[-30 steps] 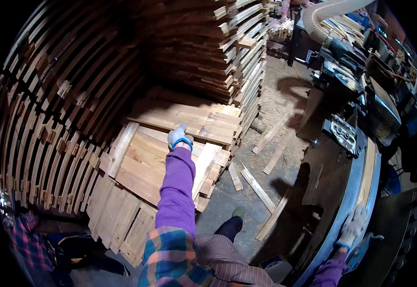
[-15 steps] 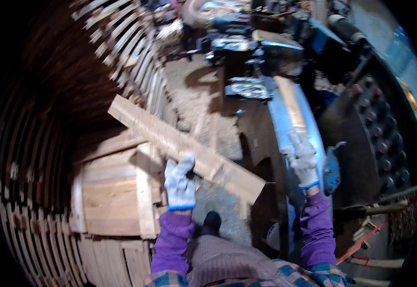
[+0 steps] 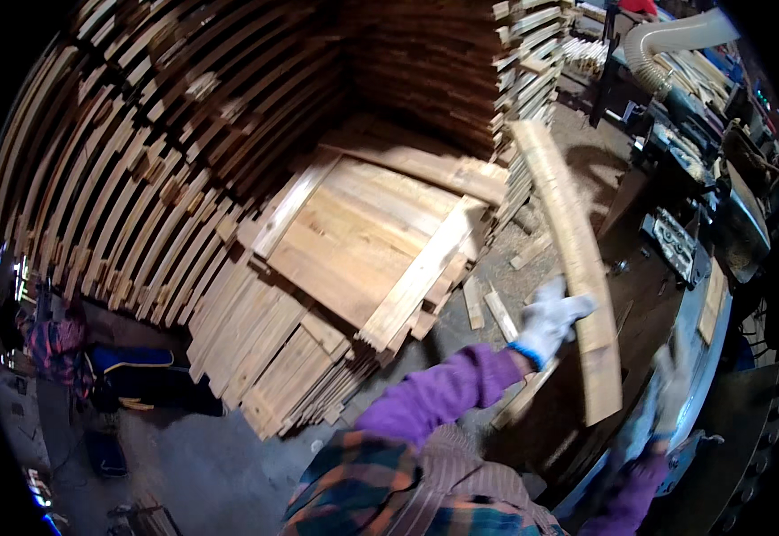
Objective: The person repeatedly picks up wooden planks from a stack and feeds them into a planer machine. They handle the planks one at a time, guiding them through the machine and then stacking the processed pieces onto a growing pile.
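Note:
My left hand [image 3: 550,323], in a white glove with a blue cuff, is closed around the edge of a long pale wooden plank [image 3: 577,241]. The plank hangs lengthwise in front of me, between the board stack and the machine. Over the shiny metal machine table [image 3: 644,435] at the right is my gloved right hand [image 3: 671,384], slightly blurred. Its fingers are stretched out and it grips nothing. A shorter wooden piece [image 3: 713,299] lies on the machine table beyond that hand.
A stack of boards [image 3: 354,241] stands in the middle, with loose boards [image 3: 264,353] at its near side. Tall walls of stacked slats [image 3: 130,196] rise behind it. A ribbed hose [image 3: 653,54] is at the far right. Wood offcuts [image 3: 501,314] litter the floor. Another person [image 3: 59,335] is at the left.
The view has swung left, bringing the board stack to the middle. The plank, still in my left hand, has turned from slanting to nearly lengthwise. My right hand is now farther from the shorter wooden piece.

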Demonstrator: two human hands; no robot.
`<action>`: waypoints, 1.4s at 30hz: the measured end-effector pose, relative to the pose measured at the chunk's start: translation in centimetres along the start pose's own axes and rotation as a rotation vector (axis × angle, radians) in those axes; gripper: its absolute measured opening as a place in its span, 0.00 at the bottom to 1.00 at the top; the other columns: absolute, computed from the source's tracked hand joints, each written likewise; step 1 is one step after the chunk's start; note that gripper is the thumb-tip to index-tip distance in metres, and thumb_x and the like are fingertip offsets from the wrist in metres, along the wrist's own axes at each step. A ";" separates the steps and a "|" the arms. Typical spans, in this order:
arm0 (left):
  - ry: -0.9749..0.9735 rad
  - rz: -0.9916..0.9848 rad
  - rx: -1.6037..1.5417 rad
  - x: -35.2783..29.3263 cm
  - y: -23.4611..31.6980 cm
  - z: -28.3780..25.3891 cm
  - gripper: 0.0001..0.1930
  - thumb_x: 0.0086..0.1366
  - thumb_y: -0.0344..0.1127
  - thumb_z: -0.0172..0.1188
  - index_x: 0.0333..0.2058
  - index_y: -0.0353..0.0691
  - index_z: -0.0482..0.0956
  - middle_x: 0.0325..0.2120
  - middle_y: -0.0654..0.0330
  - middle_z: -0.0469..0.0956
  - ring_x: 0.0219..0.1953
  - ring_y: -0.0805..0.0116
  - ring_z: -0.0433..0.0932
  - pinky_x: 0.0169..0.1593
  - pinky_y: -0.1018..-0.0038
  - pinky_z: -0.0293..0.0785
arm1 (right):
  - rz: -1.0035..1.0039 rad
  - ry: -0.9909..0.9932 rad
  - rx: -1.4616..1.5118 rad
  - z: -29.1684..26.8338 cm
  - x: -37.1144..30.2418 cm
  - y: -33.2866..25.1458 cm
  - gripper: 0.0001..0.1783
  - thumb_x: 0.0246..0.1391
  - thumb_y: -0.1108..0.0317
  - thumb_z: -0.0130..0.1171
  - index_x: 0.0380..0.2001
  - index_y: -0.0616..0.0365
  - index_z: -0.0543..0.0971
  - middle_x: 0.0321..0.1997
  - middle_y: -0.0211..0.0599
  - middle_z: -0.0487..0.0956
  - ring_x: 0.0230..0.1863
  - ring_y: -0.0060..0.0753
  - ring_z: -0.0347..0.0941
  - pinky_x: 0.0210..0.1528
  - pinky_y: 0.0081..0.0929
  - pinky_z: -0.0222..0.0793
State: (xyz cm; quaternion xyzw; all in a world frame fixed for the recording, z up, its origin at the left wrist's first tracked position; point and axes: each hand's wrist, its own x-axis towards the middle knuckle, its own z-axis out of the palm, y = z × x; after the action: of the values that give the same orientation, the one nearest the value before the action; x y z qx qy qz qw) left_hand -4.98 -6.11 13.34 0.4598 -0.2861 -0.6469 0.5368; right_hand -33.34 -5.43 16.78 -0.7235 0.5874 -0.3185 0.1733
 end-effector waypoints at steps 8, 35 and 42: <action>-0.407 -0.216 -0.486 -2.6 -2.7 8.1 0.22 0.64 0.40 0.59 0.53 0.38 0.69 0.34 0.59 0.76 0.28 0.71 0.75 0.24 0.77 0.73 | 0.242 0.074 -0.099 -3.3 -20.3 -5.8 0.42 0.53 0.56 0.65 0.67 0.62 0.63 0.66 0.54 0.67 0.64 0.58 0.64 0.64 0.42 0.61; 0.257 -0.233 1.868 10.8 13.1 -15.3 0.44 0.48 0.62 0.68 0.55 0.36 0.69 0.44 0.43 0.79 0.47 0.47 0.79 0.49 0.52 0.76 | 0.094 0.081 -0.382 2.4 1.4 9.9 0.25 0.58 0.63 0.60 0.60 0.50 0.73 0.58 0.48 0.75 0.54 0.51 0.71 0.58 0.40 0.66; 0.568 0.031 1.751 11.0 2.5 -20.2 0.43 0.39 0.43 0.74 0.54 0.40 0.63 0.38 0.46 0.75 0.44 0.47 0.79 0.46 0.58 0.79 | -0.041 0.024 -0.268 3.5 -8.7 0.0 0.27 0.52 0.67 0.66 0.57 0.53 0.77 0.51 0.46 0.80 0.50 0.47 0.77 0.54 0.36 0.71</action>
State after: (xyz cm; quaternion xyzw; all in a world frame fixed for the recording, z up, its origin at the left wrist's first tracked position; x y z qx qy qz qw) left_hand 14.33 -14.83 4.01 0.8397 -0.5373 -0.0551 0.0559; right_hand -31.95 2.51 11.90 -0.7481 0.6119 -0.2493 0.0615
